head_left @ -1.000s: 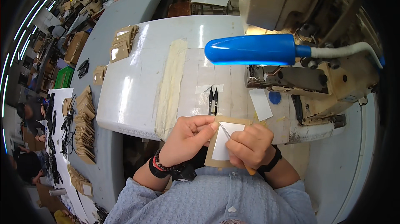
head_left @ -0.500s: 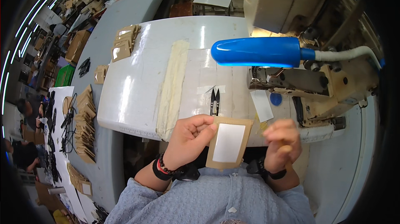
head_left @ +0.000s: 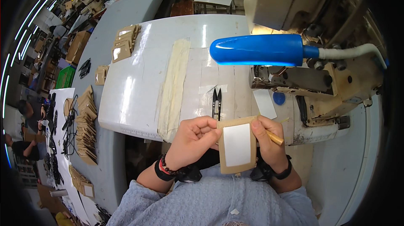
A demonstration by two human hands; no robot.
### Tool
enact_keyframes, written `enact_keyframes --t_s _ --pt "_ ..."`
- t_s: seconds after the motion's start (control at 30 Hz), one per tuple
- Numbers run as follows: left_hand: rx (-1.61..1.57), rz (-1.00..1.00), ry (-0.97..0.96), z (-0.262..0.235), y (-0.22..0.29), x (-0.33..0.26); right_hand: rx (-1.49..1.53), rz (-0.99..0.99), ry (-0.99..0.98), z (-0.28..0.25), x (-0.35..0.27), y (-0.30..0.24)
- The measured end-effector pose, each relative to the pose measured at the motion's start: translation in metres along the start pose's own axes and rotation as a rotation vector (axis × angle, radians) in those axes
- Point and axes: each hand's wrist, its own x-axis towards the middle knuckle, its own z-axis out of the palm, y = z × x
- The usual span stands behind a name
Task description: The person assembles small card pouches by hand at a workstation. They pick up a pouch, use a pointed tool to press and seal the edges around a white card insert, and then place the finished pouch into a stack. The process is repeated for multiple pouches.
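Observation:
A flat tan card holder (head_left: 259,152) with a white panel on its face is held upright in front of my chest. My left hand (head_left: 195,137) is closed on its upper left corner, thumb in front. At the upper right corner my right hand (head_left: 270,144) pinches it between thumb and fingers. A short tan stick (head_left: 275,137), perhaps a tool's wooden handle, also lies in the right hand; what it belongs to is hidden. Just beyond the holder, black thread snips (head_left: 217,103) lie on the white table, points away from me.
A sewing machine (head_left: 341,83) stands at right, with a blue lamp (head_left: 256,50) over the white table (head_left: 134,74). A white card (head_left: 264,105) and a blue disc (head_left: 279,98) lie near it. Stacked tan holders (head_left: 85,135) sit on the grey side table (head_left: 107,150).
My right hand has moved left and taken hold of the holder's upper right corner. The holder has shifted slightly right and straightened; my left hand keeps its grip.

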Motion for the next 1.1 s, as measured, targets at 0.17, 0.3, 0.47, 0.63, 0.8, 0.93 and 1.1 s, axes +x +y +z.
enact_keyframes --t_s 0.17,0.3,0.47,0.63,0.8,0.93,1.1 --pt "0.032 0.026 -0.056 -0.007 0.000 0.002 -0.058 -0.035 -0.022 -0.003 -0.001 0.003" --pt "0.058 0.007 -0.053 -0.004 0.004 -0.001 -0.029 -0.003 -0.046 -0.006 0.000 -0.001" --pt "0.106 0.011 -0.098 -0.007 0.013 -0.001 -0.015 0.031 -0.069 -0.007 0.000 -0.005" --pt "0.101 0.005 -0.170 -0.014 0.013 0.000 -0.030 0.023 -0.093 -0.007 0.000 -0.003" --pt "0.093 -0.050 -0.198 -0.016 0.014 0.003 -0.060 0.005 -0.088 -0.006 -0.002 -0.007" --pt "0.122 -0.014 -0.158 -0.012 0.013 0.001 -0.068 0.017 -0.076 -0.007 -0.002 -0.005" --pt "0.122 -0.013 -0.155 -0.011 0.016 0.000 -0.022 0.033 -0.075 -0.007 -0.002 -0.005"
